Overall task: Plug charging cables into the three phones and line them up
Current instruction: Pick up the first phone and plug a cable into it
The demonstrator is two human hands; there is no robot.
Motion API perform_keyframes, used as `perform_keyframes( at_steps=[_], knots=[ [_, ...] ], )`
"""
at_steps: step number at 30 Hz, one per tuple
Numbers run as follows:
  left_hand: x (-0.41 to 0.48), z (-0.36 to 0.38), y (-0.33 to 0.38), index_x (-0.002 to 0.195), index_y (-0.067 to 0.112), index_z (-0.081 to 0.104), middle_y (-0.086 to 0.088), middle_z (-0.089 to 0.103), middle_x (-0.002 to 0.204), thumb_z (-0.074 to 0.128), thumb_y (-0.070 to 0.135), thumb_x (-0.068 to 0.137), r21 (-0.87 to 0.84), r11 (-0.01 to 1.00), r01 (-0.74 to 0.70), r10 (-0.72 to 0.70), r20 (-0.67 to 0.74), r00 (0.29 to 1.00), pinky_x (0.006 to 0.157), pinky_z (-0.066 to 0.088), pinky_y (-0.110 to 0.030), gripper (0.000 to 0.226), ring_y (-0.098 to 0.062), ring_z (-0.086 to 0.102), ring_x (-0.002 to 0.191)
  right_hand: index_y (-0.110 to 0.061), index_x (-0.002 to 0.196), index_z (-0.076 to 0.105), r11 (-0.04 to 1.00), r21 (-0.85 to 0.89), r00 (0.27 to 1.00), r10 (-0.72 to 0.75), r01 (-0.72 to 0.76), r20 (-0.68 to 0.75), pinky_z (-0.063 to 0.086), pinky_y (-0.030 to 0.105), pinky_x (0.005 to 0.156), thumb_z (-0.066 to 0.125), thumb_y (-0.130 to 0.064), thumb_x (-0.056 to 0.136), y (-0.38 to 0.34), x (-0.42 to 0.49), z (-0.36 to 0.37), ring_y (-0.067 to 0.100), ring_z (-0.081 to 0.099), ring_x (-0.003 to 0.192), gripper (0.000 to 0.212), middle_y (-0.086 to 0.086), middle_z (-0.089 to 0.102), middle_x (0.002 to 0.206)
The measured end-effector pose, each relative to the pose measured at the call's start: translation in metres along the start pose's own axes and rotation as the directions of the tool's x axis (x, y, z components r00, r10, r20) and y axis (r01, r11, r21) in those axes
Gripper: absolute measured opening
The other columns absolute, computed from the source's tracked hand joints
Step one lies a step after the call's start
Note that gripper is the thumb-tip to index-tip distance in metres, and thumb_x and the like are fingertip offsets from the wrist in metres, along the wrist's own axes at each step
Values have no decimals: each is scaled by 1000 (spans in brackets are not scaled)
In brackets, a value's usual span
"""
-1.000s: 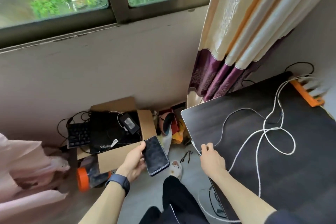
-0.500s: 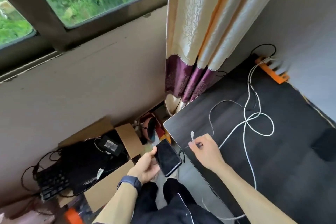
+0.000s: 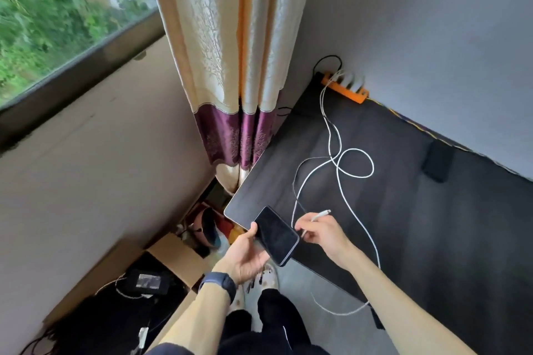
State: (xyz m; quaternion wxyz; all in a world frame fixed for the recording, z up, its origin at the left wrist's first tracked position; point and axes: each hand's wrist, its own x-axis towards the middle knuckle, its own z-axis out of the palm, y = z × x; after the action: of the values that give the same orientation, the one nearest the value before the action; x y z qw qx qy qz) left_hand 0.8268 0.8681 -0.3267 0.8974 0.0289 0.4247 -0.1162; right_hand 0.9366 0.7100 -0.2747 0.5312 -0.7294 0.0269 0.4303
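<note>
Spanning the right side, the dark table (image 3: 432, 239) carries looped white charging cables (image 3: 356, 164) running from an orange power strip (image 3: 346, 89) (against the wall). Over its near corner, the left hand (image 3: 248, 259) cradles a black phone (image 3: 275, 235), fingers curled beneath. Just beside it, the right hand (image 3: 326, 235) pinches a cable's connector end (image 3: 320, 215).
</note>
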Motion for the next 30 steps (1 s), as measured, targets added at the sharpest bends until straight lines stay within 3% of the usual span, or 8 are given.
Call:
perform_keyframes(
  at_steps=[3, 9, 13, 15, 20, 25, 28, 30],
  knots=[
    [-3, -6, -6, 121, 0, 54, -27, 71, 101, 40, 32, 103, 27, 998, 59, -59, 22, 998, 64, 60, -54, 40, -40, 73, 85, -13, 67, 72, 995, 95, 1000, 15, -13, -20, 46, 27, 69, 66, -13, 84, 4, -9, -6, 13, 51, 61, 18, 1, 57, 66],
    [9, -29, -6, 140, 5, 45, -26, 67, 117, 44, 36, 101, 40, 996, 85, -83, -44, 996, 62, 60, -51, 49, -40, 72, 90, -10, 70, 69, 980, 200, 999, 15, -5, -51, 41, 27, 66, 57, -4, 94, 3, -22, -19, 14, 50, 63, 27, 2, 55, 67],
    [8, -28, -9, 134, 4, 51, -22, 66, 113, 53, 35, 97, 174, 984, 39, -13, -147, 989, 60, 61, -45, 49, -34, 73, 88, -12, 74, 70, 975, 221, 997, -14, 30, -77, 42, 28, 70, 63, -13, 90, -9, -28, -28, 13, 53, 66, 17, 2, 55, 69],
    [11, -28, -6, 132, 3, 54, -21, 68, 112, 58, 36, 93, 214, 977, 13, 22, -163, 986, 68, 62, -45, 50, -32, 70, 98, -12, 77, 71, 962, 270, 995, -17, 44, -101, 43, 29, 71, 59, -11, 95, -17, -28, -33, 15, 55, 69, 22, 2, 57, 71],
    [10, -17, -1, 130, 2, 55, -20, 70, 114, 54, 38, 95, 214, 970, 119, -125, 14, 992, 88, 56, -47, 50, -32, 72, 97, -11, 82, 68, 852, 516, 995, -50, 88, -88, 42, 31, 75, 56, -13, 97, -44, -34, -52, 18, 53, 76, 20, 3, 55, 79],
    [16, 27, -14, 136, 5, 51, -20, 65, 123, 47, 41, 98, 26, 999, 34, -39, 179, 983, 83, 59, -50, 52, -37, 69, 103, -10, 78, 64, 793, 605, 996, -87, 62, 12, 40, 31, 74, 61, -17, 85, -60, -43, -76, 17, 54, 68, 10, 3, 53, 72],
    [22, 57, -2, 125, 2, 57, -21, 71, 112, 44, 43, 99, -39, 998, -57, 64, 212, 975, 70, 61, -47, 51, -35, 72, 96, -11, 72, 60, 820, 571, 995, -87, 49, 40, 37, 30, 70, 62, -15, 81, -60, -51, -96, 17, 48, 62, 10, 2, 46, 67],
    [24, 72, 11, 123, 4, 59, -17, 75, 103, 44, 43, 99, -24, 990, -140, 142, 175, 974, 63, 61, -43, 47, -30, 74, 89, -10, 74, 61, 865, 496, 997, -68, 75, -33, 38, 29, 69, 64, -15, 78, -55, -51, -110, 16, 47, 61, 7, 1, 47, 66]
  ],
)
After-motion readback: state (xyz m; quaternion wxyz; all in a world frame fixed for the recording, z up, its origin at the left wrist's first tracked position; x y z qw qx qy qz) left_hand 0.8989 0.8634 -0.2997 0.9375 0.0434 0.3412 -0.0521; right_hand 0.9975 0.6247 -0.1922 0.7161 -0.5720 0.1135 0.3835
